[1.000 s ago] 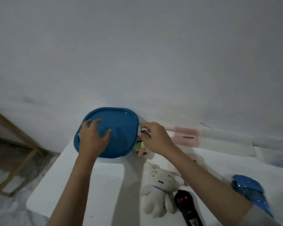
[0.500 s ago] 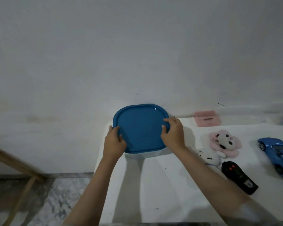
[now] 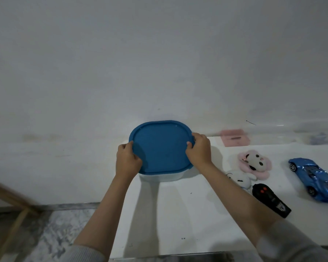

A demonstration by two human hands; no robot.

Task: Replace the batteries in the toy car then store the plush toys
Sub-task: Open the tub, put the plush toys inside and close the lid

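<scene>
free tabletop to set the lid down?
Bare white table in front of the blue-lidded container, between the two forearms. Crowded on the right: white plush, pink plush, black remote, blue toy car.

The white table (image 3: pixel 178 214) bears a lidded container (image 3: pixel 160 176), two plush toys (image 3: pixel 254 163), a remote (image 3: pixel 269 200) and a blue car (image 3: pixel 314 179).

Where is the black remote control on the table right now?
In the head view, the black remote control lies on the white table at the right, just in front of the white plush toy and left of the blue toy car.
</scene>
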